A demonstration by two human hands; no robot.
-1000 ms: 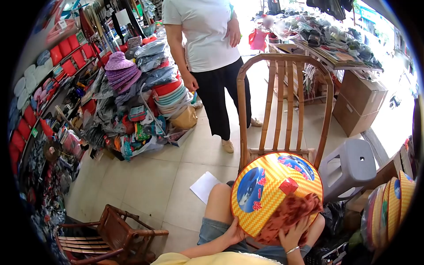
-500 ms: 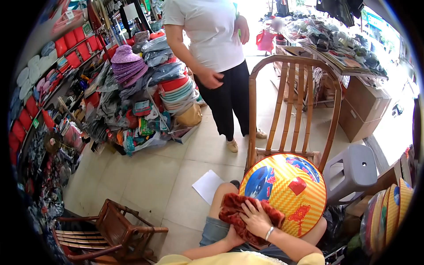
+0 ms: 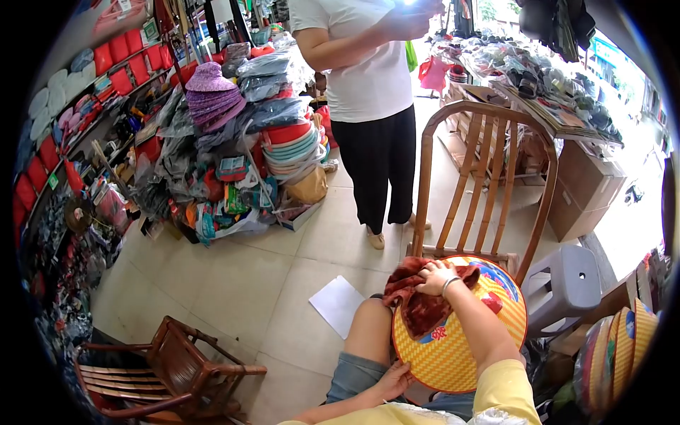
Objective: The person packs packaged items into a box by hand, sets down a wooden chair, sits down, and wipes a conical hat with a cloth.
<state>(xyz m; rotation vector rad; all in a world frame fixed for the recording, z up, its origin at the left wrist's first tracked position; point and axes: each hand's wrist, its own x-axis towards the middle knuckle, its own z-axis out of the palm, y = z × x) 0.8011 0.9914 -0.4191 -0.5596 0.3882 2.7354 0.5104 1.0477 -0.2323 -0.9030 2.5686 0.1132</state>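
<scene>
A yellow woven conical hat (image 3: pixel 453 361) with blue and red prints rests over my lap, its far side by the bamboo chair. My right hand (image 3: pixel 435 278), a silver bangle at its wrist, grips a reddish-brown plush cloth (image 3: pixel 425 315) against the hat's upper part. Part of the hat's print is hidden under the cloth and my forearm. At the near left rim, my left hand (image 3: pixel 394 382) pinches the hat's edge between thumb and fingers.
A bamboo chair (image 3: pixel 425 184) stands in front, with a grey plastic stool (image 3: pixel 567 283) to its right. More conical hats (image 3: pixel 613 350) lean at the lower right. White paper (image 3: pixel 338 304) lies on the floor. A person (image 3: pixel 368 78) stands ahead beside piled hats (image 3: pixel 212 99).
My right hand has carried the cloth up and away onto the hat's far part. My left hand has left the cloth for the rim. The standing person has raised their hands.
</scene>
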